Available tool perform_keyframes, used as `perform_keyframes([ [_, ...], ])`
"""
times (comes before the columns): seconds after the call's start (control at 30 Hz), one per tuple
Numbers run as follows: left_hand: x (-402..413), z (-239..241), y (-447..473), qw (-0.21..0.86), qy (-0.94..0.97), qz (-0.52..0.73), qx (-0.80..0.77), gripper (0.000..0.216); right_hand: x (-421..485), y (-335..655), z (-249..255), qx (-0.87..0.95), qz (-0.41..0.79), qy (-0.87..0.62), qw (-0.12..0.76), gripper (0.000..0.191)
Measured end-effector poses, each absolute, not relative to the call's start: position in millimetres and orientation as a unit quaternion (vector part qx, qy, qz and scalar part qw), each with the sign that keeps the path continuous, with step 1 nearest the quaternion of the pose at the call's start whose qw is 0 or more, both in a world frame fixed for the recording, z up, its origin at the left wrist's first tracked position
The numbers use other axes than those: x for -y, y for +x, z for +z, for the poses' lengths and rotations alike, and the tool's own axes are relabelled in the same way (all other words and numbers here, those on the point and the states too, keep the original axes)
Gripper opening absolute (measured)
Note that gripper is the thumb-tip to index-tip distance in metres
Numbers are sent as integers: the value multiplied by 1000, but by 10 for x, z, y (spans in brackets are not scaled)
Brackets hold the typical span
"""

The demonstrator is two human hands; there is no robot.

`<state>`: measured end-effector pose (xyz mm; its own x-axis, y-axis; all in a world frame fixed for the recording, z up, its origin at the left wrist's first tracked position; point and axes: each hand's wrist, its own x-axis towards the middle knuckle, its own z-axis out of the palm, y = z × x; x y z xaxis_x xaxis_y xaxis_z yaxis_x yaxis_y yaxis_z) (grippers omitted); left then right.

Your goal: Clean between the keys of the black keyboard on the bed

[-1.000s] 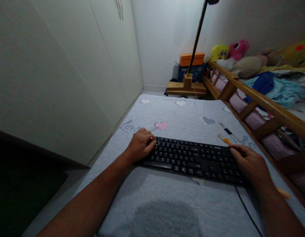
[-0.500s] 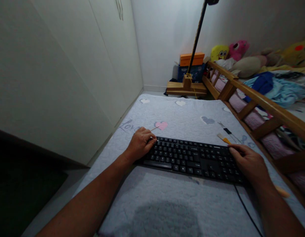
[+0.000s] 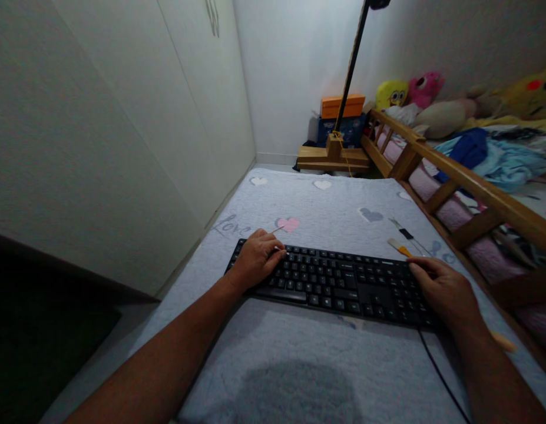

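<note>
A black keyboard (image 3: pixel 343 282) lies across a grey blanket with heart prints (image 3: pixel 326 206). My left hand (image 3: pixel 257 259) sits over the keyboard's left end, fingers pinched on a thin pale stick (image 3: pixel 277 228) whose free end points away past the far edge. The stick's lower tip is down among the upper-left keys. My right hand (image 3: pixel 444 291) covers the keyboard's right end, with the fingers curled over its far edge, holding it.
A small orange-handled tool (image 3: pixel 399 247) and a black one (image 3: pixel 405 234) lie just beyond the keyboard. The keyboard's cable (image 3: pixel 436 365) runs toward me. A wooden bed rail (image 3: pixel 476 188) stands on the right, wardrobe doors (image 3: pixel 122 118) on the left, and a wooden stand with a pole (image 3: pixel 334 150) behind.
My left hand has slid a little to the right over the keys, uncovering the keyboard's left corner. The right hand has stayed on the right end.
</note>
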<state>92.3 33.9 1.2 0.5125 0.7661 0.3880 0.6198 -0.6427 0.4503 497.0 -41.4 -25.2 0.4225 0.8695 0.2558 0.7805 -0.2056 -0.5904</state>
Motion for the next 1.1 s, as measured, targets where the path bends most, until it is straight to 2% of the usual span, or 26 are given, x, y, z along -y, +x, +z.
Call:
perform_keyframes([
  [0.67, -285, 59, 919, 120, 874, 267, -388, 17, 417, 4969, -254, 535, 64, -772, 337, 38],
  [1.1, -332, -28, 909, 111, 863, 298, -394, 14, 414, 4962, -238, 533, 73, -772, 338, 37],
])
